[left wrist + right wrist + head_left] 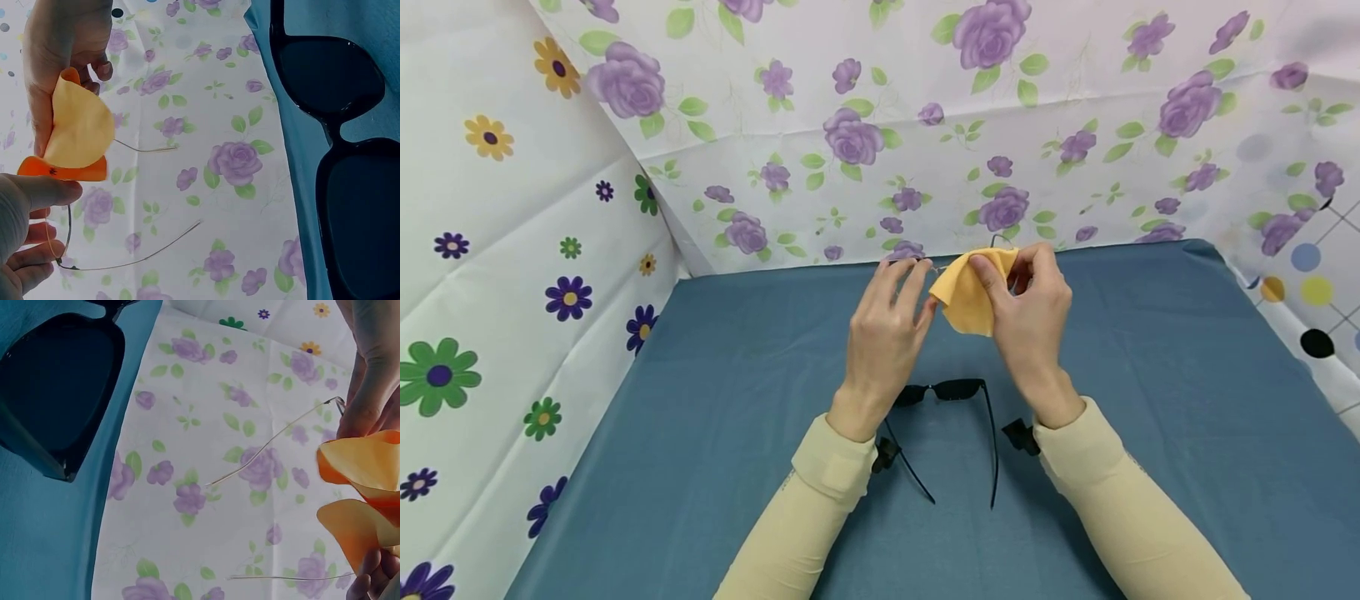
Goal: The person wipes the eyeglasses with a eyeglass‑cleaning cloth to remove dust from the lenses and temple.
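Note:
Both hands are raised over the far edge of the table around a pair of thin wire-framed eyeglasses (134, 260). My left hand (883, 329) pinches the glasses by one side, its thumb against the edge of a yellow cleaning cloth (966, 292). My right hand (1030, 312) grips that cloth, which is folded over the glasses and hides much of the frame. In the right wrist view the two slender temples (269, 447) stick out from the hands. Black sunglasses (958, 389) lie on the table below, temples unfolded toward me, partly behind the left hand.
A blue cloth (737, 417) covers the table. Behind it hangs a white sheet with purple roses (853, 137); a sheet with coloured daisies (440, 375) is at the left. A dotted sheet (1317, 292) is at the right.

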A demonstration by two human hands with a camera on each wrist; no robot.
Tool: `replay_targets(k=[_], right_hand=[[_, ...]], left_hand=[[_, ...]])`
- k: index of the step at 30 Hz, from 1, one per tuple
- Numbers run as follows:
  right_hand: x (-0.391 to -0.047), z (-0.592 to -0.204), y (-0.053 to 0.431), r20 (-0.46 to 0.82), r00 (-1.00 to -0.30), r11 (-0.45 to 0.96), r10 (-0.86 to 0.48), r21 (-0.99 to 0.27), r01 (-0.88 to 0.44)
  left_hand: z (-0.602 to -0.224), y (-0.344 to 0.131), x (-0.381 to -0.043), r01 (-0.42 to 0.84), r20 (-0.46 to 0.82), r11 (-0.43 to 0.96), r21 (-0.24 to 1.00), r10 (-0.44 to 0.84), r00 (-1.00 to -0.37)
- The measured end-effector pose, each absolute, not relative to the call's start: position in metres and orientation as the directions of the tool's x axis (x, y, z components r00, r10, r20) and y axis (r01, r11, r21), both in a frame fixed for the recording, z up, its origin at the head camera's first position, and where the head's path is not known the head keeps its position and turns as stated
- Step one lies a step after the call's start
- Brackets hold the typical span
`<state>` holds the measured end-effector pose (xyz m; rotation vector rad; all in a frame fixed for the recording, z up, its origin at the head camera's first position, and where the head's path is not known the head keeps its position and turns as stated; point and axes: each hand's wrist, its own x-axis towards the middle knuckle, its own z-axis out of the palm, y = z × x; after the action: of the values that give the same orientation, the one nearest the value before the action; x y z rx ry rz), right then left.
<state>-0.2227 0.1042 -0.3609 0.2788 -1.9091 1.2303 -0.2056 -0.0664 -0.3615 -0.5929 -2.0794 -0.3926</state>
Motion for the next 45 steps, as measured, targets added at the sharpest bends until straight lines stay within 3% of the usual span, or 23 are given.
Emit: replay_targets(k=[7, 12, 21, 28, 38, 45], right_hand=[[-0.224, -0.36, 0.106, 0.737, -0.626, 0.359, 0.254, -0.673, -0.646], [-0.222, -0.358, 0.105, 0.708, -0.672, 0.276, 0.217, -0.705, -0.654], [-0.221, -0.359, 0.104, 0.712, -0.689, 0.24, 0.138, -0.698, -0.674], [-0.22, -0.356, 0.103, 0.693, -0.709, 0.122, 0.129, -0.721, -0.682], [-0.22, -0.353, 0.11, 0.672, -0.737, 0.237, 0.072, -0.729, -0.642], [-0.22, -0.35, 0.116, 0.646, -0.762, 0.331, -0.034, -0.712, -0.619]], left_hand=[[-0.36, -0.067, -0.209, 0.58, 0.864, 0.81, 0.083, 0.232, -0.448], [-0.359, -0.07, -0.21, 0.573, 0.881, 0.813, 0.101, 0.194, -0.431], [-0.357, -0.075, -0.21, 0.552, 0.882, 0.827, 0.112, 0.173, -0.438], [-0.357, -0.076, -0.21, 0.555, 0.874, 0.823, 0.119, 0.179, -0.452], [-0.36, -0.076, -0.211, 0.547, 0.815, 0.805, 0.23, 0.148, -0.56], [-0.36, -0.075, -0.21, 0.557, 0.8, 0.803, 0.211, 0.186, -0.571]])
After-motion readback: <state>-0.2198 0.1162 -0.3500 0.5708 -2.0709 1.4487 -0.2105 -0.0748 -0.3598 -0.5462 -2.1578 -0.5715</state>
